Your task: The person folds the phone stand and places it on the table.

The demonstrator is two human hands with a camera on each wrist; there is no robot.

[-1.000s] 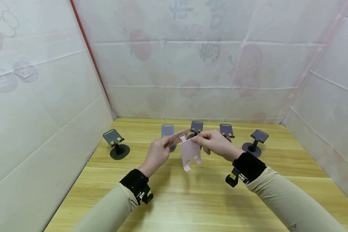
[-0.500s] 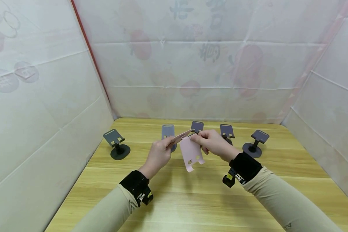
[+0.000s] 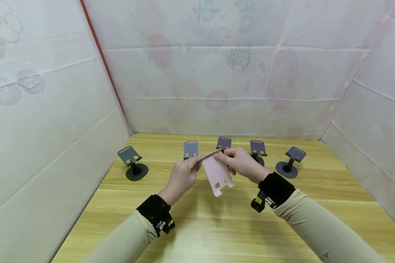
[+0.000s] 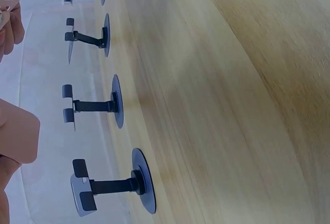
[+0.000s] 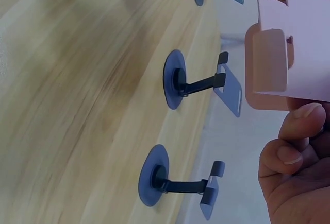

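Note:
A pink folding phone stand [image 3: 218, 175] is held above the wooden table [image 3: 217, 226] between both hands. My left hand [image 3: 195, 164] pinches one flat plate, seen edge-on and pointing up to the right. My right hand [image 3: 221, 157] pinches the stand near its hinge, and the other plate with cut-outs hangs down, tilted. In the right wrist view the pink plate [image 5: 294, 44] sits above my curled fingers [image 5: 296, 167]. A corner of the pink plate [image 4: 20, 136] shows in the left wrist view.
Several dark grey phone stands on round bases stand in a row across the far table: far left [image 3: 132, 164], behind the hands [image 3: 191, 149] [image 3: 224, 142] [image 3: 258, 148], far right [image 3: 291, 160]. White sheeted walls enclose three sides.
The plate in my left hand has turned from face-up to nearly edge-on. The hanging plate has swung a little right and lower, and both hands have drawn slightly closer together.

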